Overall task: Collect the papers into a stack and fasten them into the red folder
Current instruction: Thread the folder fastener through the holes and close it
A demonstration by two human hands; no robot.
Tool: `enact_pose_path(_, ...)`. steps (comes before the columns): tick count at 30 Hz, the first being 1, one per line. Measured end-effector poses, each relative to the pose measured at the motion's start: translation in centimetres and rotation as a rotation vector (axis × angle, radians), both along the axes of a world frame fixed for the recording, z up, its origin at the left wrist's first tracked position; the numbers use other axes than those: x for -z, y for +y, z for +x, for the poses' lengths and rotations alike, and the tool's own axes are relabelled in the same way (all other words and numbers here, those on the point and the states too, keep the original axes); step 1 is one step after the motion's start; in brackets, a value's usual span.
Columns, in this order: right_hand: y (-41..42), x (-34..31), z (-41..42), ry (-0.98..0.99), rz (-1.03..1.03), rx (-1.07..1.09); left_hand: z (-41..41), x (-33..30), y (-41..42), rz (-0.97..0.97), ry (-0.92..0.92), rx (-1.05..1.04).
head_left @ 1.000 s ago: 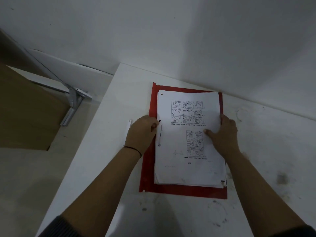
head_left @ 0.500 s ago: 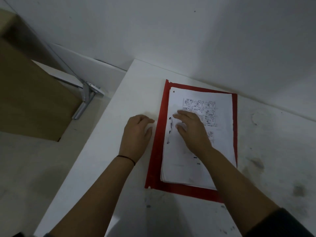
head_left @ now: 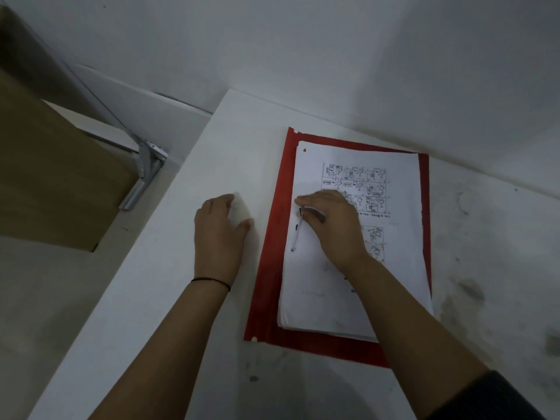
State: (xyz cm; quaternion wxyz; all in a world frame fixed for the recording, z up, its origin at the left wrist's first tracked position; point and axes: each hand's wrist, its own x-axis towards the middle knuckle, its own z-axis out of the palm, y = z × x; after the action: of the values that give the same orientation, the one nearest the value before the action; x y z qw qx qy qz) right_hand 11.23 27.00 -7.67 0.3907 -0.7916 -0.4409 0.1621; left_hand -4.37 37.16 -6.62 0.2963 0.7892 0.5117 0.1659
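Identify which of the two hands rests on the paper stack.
The right hand, fingers pressing near the stack's left edge. The left hand lies flat on the white table, beside the red folder.

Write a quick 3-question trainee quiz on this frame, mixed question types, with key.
1. True or false: the paper stack lies on the open red folder.
2. Which hand rests on the white table beside the folder rather than on the papers? A) left hand B) right hand
3. Fill in: the right hand presses near the stack's ____ edge, by the white fastener prong.

Key:
1. True
2. A
3. left
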Motion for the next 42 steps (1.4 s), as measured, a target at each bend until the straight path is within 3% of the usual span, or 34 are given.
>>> enact_pose_path(7,0.5,0.6,0.1,0.171,0.028,0.118,-0.2,-0.4,0.6,0.037,-0.128,-0.063)
enact_pose_path(10,0.8,0.7,0.1,0.263,0.085,0.157,-0.1,-0.5,1.4,0.023,-0.083,-0.054)
enact_pose_path(17,1.2,0.7,-0.1,0.253,0.11,0.154,0.6,-2.1,3.8,-0.19,0.068,0.008)
enact_pose_path(22,1.1,0.9,0.1,0.212,0.095,0.142,2.1,-4.3,1.8,-0.601,-0.292,0.05)
enact_pose_path(28,1.0,0.7,0.1,0.137,0.082,0.135,4.3,-4.3,-0.2,-0.846,-0.403,0.036)
enact_pose_path(35,1.0,0.7,0.2,0.112,0.099,0.131,4.7,-3.1,-0.3,-0.921,-0.492,-0.003)
enact_pose_path(42,1.0,0.9,0.3,0.121,0.118,0.114,4.8,-2.7,-0.3,-0.912,-0.463,-0.003)
